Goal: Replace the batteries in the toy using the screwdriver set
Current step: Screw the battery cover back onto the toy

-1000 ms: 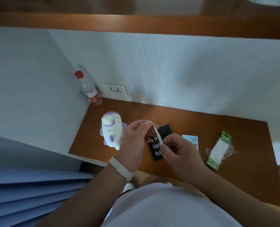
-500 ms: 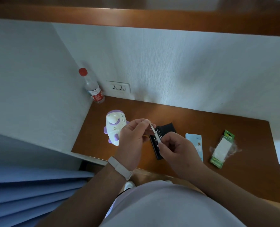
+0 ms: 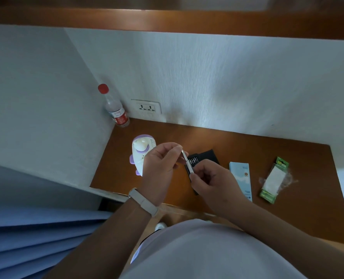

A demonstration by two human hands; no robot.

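Note:
Both hands meet above the wooden desk [image 3: 287, 208] around a slim silver screwdriver handle [image 3: 187, 161]. My right hand [image 3: 213, 182] grips its lower end. My left hand [image 3: 159, 166] pinches at its top tip with thumb and fingers; whether a bit is there is too small to tell. Under the hands lies the open black screwdriver set case [image 3: 203, 158] with a row of bits. The white and purple toy [image 3: 141, 152] stands on the desk to the left, partly behind my left hand. A green battery pack [image 3: 273, 180] lies at the right.
A light blue box [image 3: 240, 179] lies between the case and the battery pack. A clear bottle with a red cap [image 3: 115, 109] stands in the back left corner beside a wall socket [image 3: 146, 107]. White walls close the desk at back and left. Blue cloth [image 3: 36, 238] hangs lower left.
The hands keep holding the screwdriver handle with almost no change of grip. The view shifted slightly, so the desk objects sit a little differently in frame.

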